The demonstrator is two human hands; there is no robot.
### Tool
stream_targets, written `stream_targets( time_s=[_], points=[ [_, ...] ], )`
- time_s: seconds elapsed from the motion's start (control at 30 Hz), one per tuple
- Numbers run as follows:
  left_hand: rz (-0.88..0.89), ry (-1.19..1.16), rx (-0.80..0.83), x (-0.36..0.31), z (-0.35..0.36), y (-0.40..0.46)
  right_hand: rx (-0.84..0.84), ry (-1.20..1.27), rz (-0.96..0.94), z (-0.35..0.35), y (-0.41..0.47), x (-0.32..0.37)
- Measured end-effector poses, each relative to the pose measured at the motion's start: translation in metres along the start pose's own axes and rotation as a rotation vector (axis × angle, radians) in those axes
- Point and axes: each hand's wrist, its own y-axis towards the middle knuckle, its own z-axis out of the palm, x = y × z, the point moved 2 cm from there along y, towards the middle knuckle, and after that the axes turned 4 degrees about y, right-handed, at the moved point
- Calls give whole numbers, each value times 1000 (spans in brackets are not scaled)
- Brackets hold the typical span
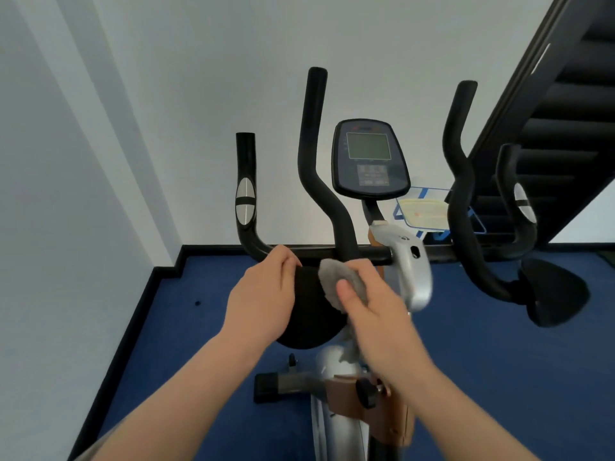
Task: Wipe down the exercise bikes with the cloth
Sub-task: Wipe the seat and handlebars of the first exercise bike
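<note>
Right hand pinching grey cloth against handlebar, left hand gripping crossbar, console behind

Soft, even daylight, bright on the white wall; no harsh shadows. Right hand smears with motion blur, and wide-angle distortion bends the edges.

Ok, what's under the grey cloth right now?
The grey cloth is wrapped over the bike's black handlebar, gripped by the right hand. The bar's base beneath it is covered. The left hand holds the crossbar alongside.
</note>
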Motion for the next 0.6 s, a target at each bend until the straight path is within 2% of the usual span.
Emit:
stream_targets(
  time_s=[0.07, 0.13, 0.27, 0.4, 0.47, 0.6],
  points=[
    [-6, 16, -1, 0, 1, 1, -109, 25, -6, -17, 23, -7],
    [-18, 14, 1, 0, 1, 1, -274, -73, -60, -27, 55, -9],
    [-44, -17, 7, 1, 1, 0, -253, -161, -15, -5, 65, -28],
    [-31, -15, -4, 2, 2, 0, -262, -187, -211, 5, 25, -41],
    [-24, -14, -7, 1, 2, 1, -246, -114, -206, -3, 39, -42],
    [-25, -5, -12, 1, 2, 0, -412, -50, -162, 24, 14, -43]
  ],
)
